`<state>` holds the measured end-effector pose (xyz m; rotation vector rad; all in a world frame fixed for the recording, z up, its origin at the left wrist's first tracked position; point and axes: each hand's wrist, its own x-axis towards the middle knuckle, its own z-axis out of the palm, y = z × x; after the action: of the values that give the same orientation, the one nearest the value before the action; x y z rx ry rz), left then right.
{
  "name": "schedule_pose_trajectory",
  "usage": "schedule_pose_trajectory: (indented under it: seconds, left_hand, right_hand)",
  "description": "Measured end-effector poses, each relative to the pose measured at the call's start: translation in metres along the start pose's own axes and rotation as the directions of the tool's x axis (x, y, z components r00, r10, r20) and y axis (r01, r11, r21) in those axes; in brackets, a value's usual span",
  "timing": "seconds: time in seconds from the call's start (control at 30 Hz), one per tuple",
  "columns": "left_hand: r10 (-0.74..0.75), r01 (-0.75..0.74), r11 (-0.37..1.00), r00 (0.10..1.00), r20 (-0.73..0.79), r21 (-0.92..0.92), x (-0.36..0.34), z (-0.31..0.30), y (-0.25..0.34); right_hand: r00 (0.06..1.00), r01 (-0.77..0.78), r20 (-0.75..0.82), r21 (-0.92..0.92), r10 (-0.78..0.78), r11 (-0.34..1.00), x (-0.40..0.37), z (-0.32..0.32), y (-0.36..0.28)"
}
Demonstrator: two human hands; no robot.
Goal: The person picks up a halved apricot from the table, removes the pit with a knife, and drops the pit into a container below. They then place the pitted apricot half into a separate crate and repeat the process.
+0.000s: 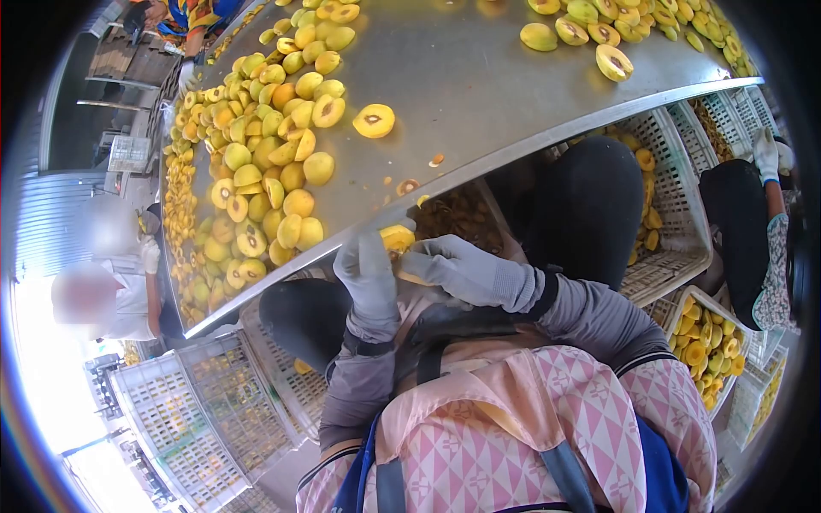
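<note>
Just off the front edge of the metal table, my gloved left hand point(366, 269) is closed around a yellow peach half point(397, 238). Its cut side faces my right hand. My gloved right hand point(466, 272) is pinched close against the fruit, and a small brownish bit shows below its fingers; what it grips is mostly hidden. On the table top nearby lie a peach half with its reddish centre up point(375, 120) and a loose pit point(408, 186). Below my hands is a dark bin of pits or scraps point(462, 219).
A large heap of halved peaches point(256, 171) covers the table's left side, and more peach halves point(599, 32) lie at the far right. Crates of fruit point(705, 346) stand on the right, stacked white crates point(184, 410) on the left. Co-workers sit at both sides.
</note>
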<state>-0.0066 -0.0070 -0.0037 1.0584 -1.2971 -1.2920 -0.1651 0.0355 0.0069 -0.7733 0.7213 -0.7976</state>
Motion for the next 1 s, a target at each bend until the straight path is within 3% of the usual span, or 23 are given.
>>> schedule_pose_trajectory:
  seconds: [0.1,0.23,0.3,0.37,0.4,0.43,0.47,0.5,0.53,0.57,0.6,0.67,0.7,0.77,0.8,0.87,0.93,1.0]
  left_hand:
    - [-0.027,0.028,1.0,0.998,-0.053,0.006,-0.004,0.003,0.004]
    - [0.011,-0.001,0.994,0.996,-0.094,0.105,-0.004,-0.013,0.016]
    - [0.167,-0.137,0.958,0.981,-0.103,0.25,-0.006,-0.029,0.006]
    - [0.159,-0.125,0.963,0.979,-0.127,0.239,-0.016,-0.05,0.011]
    - [0.072,-0.051,0.988,0.986,-0.149,0.143,-0.024,-0.051,0.037]
    - [0.246,-0.204,0.89,0.968,-0.052,0.407,-0.026,-0.073,0.035]
    - [0.41,-0.347,0.701,0.911,0.046,0.623,-0.027,-0.094,0.034]
    - [0.19,-0.113,0.908,0.969,-0.156,0.403,-0.035,-0.112,0.046]
    - [-0.048,0.082,0.993,0.938,-0.343,0.084,-0.043,-0.129,0.057]
    - [0.101,0.038,0.898,0.952,-0.288,0.439,-0.051,-0.149,0.064]
    - [0.248,-0.002,0.678,0.942,-0.226,0.735,-0.059,-0.169,0.07]
    - [0.501,-0.118,0.178,0.865,0.013,0.977,-0.076,-0.261,0.044]
    - [0.393,-0.028,0.178,0.919,-0.045,0.984,-0.072,-0.28,0.043]
    - [0.166,0.15,0.149,0.971,-0.174,0.977,-0.063,-0.3,0.043]
    - [0.213,-0.054,0.067,0.976,0.039,0.996,-0.044,-0.285,0.051]
    - [0.246,0.033,0.205,0.966,-0.084,0.978,-0.001,-0.239,0.049]
    - [0.283,-0.263,0.35,0.945,0.166,0.899,0.04,-0.209,0.032]
    - [0.128,-0.292,0.284,0.955,0.266,0.913,0.077,-0.192,0.014]
  right_hand:
    - [0.999,-0.006,-0.034,-0.038,0.004,0.999,0.003,0.003,0.009]
    - [0.997,-0.009,0.078,0.092,0.002,0.996,-0.002,0.001,0.014]
    - [0.997,0.043,0.066,0.06,-0.047,0.997,-0.005,0.003,0.009]
    - [0.995,0.098,0.019,-0.178,-0.096,0.979,0.001,0.003,0.019]
    - [0.987,0.155,0.02,-0.311,-0.157,0.938,0.004,0.002,0.026]
    - [0.976,0.199,0.01,-0.452,-0.218,0.869,0.007,0.002,0.031]
    - [0.96,0.226,0.0,-0.585,-0.278,0.779,0.009,0.003,0.036]
    - [0.969,0.178,0.001,-0.7,-0.247,0.691,0.011,0.002,0.042]
    - [0.975,0.127,-0.006,-0.802,-0.221,0.583,0.011,-0.001,0.049]
    - [0.98,0.072,-0.023,-0.884,-0.197,0.462,0.009,-0.003,0.053]
    - [0.95,0.186,0.044,-0.875,-0.309,0.447,0.004,-0.004,0.054]
    - [0.914,0.209,0.079,-0.933,-0.397,0.294,0.007,-0.005,0.062]
    - [0.894,0.213,0.1,-0.953,-0.438,0.216,0.008,-0.004,0.065]
    - [0.939,0.181,0.098,-0.955,-0.329,0.234,0.008,-0.003,0.06]
    - [0.958,0.163,0.095,-0.957,-0.27,0.242,0.008,-0.002,0.057]
    - [0.957,0.17,0.1,-0.955,-0.273,0.243,0.009,-0.001,0.054]
    - [0.96,0.152,0.076,-0.949,-0.269,0.277,0.011,0.0,0.051]
    - [0.968,0.103,0.013,-0.932,-0.25,0.347,0.012,0.0,0.048]
